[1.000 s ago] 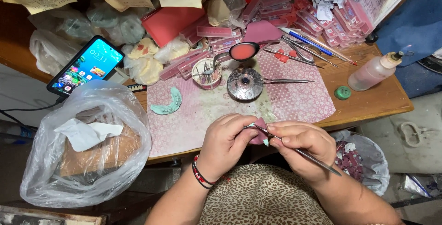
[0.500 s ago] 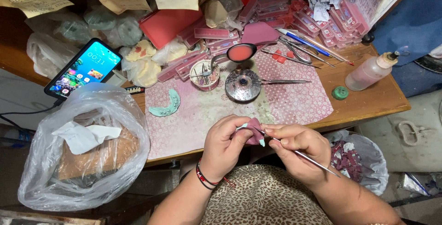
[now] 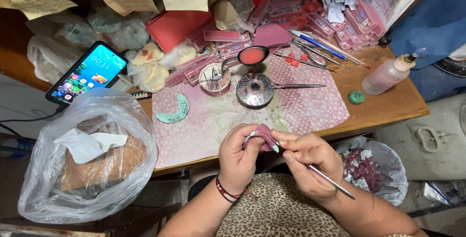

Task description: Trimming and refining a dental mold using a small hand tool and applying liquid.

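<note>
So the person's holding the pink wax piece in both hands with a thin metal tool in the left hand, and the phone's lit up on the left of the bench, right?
Not quite: the thin metal tool is in the right hand, not the left. The head view shows the left hand only cradling the pink wax piece. The rest holds: both hands touch the piece, and the lit phone lies at the bench's left.

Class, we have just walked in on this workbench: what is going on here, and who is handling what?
A person sits at a cluttered wooden bench. The left hand grips a small pink piece, and the right hand holds a thin metal tool with its tip at that piece. On the pink patterned mat lie a pale green arch-shaped mould, a round metal dish and a small cup of instruments. A phone is propped on the left.
</note>
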